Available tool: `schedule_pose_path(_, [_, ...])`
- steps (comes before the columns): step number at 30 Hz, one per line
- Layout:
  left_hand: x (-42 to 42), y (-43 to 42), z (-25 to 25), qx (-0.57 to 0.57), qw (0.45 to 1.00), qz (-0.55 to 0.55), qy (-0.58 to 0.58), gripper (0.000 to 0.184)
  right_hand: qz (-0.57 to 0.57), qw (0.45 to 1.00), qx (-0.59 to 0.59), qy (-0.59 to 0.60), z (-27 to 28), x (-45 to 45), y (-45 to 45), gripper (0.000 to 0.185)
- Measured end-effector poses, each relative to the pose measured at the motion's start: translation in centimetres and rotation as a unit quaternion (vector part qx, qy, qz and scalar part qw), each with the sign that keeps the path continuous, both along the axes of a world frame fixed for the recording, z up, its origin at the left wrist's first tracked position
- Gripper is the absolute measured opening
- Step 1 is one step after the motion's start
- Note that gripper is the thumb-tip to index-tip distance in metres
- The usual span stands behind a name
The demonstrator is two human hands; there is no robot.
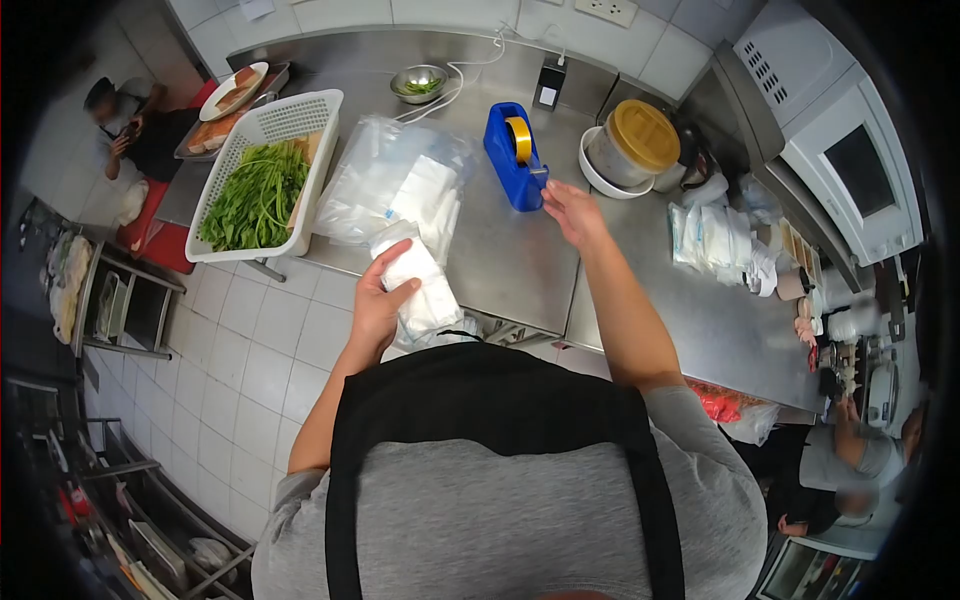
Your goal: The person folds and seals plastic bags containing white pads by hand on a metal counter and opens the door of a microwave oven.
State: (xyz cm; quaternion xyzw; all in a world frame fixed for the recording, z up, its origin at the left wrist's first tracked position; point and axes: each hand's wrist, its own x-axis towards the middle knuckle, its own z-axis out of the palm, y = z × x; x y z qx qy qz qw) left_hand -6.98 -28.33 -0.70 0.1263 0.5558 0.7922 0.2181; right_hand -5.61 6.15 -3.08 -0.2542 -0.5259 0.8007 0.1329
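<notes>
My left hand [381,297] is closed around a white packet [420,285] in clear plastic at the counter's front edge. Just beyond it, more white packets [430,190] lie on a pile of clear plastic bags [365,175]. A blue tape dispenser [515,165] with a yellow roll stands on the steel counter [505,270]. At the dispenser's cutting end is my right hand [573,212], its fingertips close together. Whether tape is between those fingers is too small to make out.
At the left stands a white basket [330,150] of leafy greens. A small metal bowl [418,84], a yellow-lidded tub [634,145] and wrapped packets [715,238] rest on the counter, with a microwave [850,160] at right. Other people are at far left and lower right.
</notes>
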Motion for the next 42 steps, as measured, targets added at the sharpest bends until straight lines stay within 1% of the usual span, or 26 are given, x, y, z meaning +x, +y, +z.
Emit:
schedule_pose_path(3, [-0.4, 0.7, 0.3, -0.001, 0.999, -0.013, 0.033, 0.053, -0.002, 0.993, 0.107, 0.043, -5.0, -0.9, 1.1, 0.015])
schedule_pose_path(5, [-0.8, 1.6, 0.8, -0.01, 0.998, -0.017, 0.065, 0.053, 0.003, 0.98, 0.195, 0.022, -5.5, -1.9, 1.9, 0.014])
schedule_pose_path(6, [-1.0, 2.0, 1.2, -0.026, 0.995, -0.012, 0.1, 0.053, 0.004, 0.971, 0.238, 0.011, -5.8, -2.1, 2.3, 0.015])
schedule_pose_path(7, [-1.3, 2.6, 1.9, -0.042, 0.99, -0.009, 0.136, 0.052, 0.025, 0.936, 0.349, -0.028, -5.8, -1.7, 2.6, 0.015])
schedule_pose_path(8, [-1.5, 3.1, 2.4, -0.059, 0.983, -0.006, 0.172, 0.052, 0.045, 0.887, 0.455, -0.065, -5.8, -1.0, 3.0, 0.015])
schedule_pose_path(9, [-1.5, 3.6, 2.7, -0.061, 0.98, -0.01, 0.189, 0.051, 0.064, 0.825, 0.553, -0.103, -5.8, -0.1, 3.3, 0.017])
schedule_pose_path(11, [-2.1, 4.9, 3.6, -0.058, 0.972, -0.016, 0.228, 0.05, 0.122, 0.883, 0.44, -0.105, -4.9, 1.2, 4.1, 0.017])
schedule_pose_path(12, [-2.2, 5.5, 4.1, -0.081, 0.953, -0.01, 0.292, 0.05, 0.152, 0.906, 0.38, -0.107, -4.8, 2.1, 4.3, 0.017])
schedule_pose_path(13, [-2.2, 6.1, 4.4, -0.087, 0.948, -0.019, 0.306, 0.05, 0.169, 0.906, 0.381, -0.069, -3.4, 3.4, 3.8, 0.016])
schedule_pose_path(15, [-2.0, 7.8, 5.1, -0.094, 0.935, -0.044, 0.339, 0.05, 0.192, 0.903, 0.385, 0.008, 2.7, 6.5, 2.5, 0.017])
schedule_pose_path(17, [-1.4, 9.9, 5.7, -0.114, 0.923, -0.057, 0.364, 0.052, 0.198, 0.864, 0.461, 0.031, 9.6, 9.9, 0.1, 0.018])
schedule_pose_path(18, [-0.9, 10.8, 6.3, -0.121, 0.918, -0.071, 0.371, 0.053, 0.2, 0.844, 0.496, 0.037, 12.1, 11.5, -1.2, 0.019])
schedule_pose_path(20, [0.4, 12.5, 6.8, -0.12, 0.912, -0.098, 0.381, 0.053, 0.176, 0.803, 0.569, 0.014, 15.4, 14.2, -3.1, 0.023])
schedule_pose_path(21, [1.1, 13.4, 7.0, -0.111, 0.91, -0.109, 0.384, 0.054, 0.164, 0.779, 0.605, 0.002, 16.0, 15.2, -3.6, 0.025])
schedule_pose_path(22, [1.6, 14.2, 7.2, -0.101, 0.909, -0.118, 0.388, 0.054, 0.132, 0.763, 0.632, 0.025, 15.6, 16.0, -3.6, 0.026])
schedule_pose_path(25, [3.1, 16.4, 7.5, -0.064, 0.892, -0.139, 0.426, 0.054, 0.059, 0.7, 0.712, -0.017, 15.3, 18.1, -4.5, 0.032])
schedule_pose_path(26, [3.7, 16.9, 7.7, -0.054, 0.887, -0.151, 0.433, 0.053, 0.038, 0.702, 0.709, -0.056, 14.9, 18.5, -4.7, 0.037])
schedule_pose_path(29, [5.8, 17.8, 8.8, -0.05, 0.871, -0.203, 0.444, 0.052, -0.002, 0.614, 0.767, -0.19, 13.3, 19.1, -4.3, 0.041])
schedule_pose_path(30, [6.3, 18.3, 8.6, -0.027, 0.86, -0.203, 0.468, 0.051, -0.017, 0.618, 0.758, -0.209, 12.1, 19.3, -3.6, 0.047])
schedule_pose_path(33, [6.5, 18.8, 8.1, -0.045, 0.871, -0.26, 0.414, 0.05, -0.019, 0.652, 0.716, -0.247, 11.7, 20.7, -3.1, 0.051])
schedule_pose_path(36, [7.5, 19.3, 7.5, 0.02, 0.854, -0.272, 0.442, 0.051, -0.023, 0.752, 0.603, -0.263, 11.5, 22.3, -2.4, 0.059])
schedule_pose_path(39, [7.7, 19.7, 6.7, 0.025, 0.861, -0.287, 0.419, 0.052, -0.033, 0.817, 0.494, -0.296, 11.9, 24.9, -2.1, 0.05])
schedule_pose_path(40, [7.6, 19.9, 6.3, 0.016, 0.863, -0.291, 0.414, 0.053, -0.071, 0.806, 0.494, -0.32, 12.4, 25.5, -2.5, 0.05])
schedule_pose_path(42, [7.3, 20.0, 6.0, 0.006, 0.864, -0.297, 0.407, 0.054, -0.14, 0.766, 0.499, -0.381, 13.6, 26.6, -4.1, 0.043])
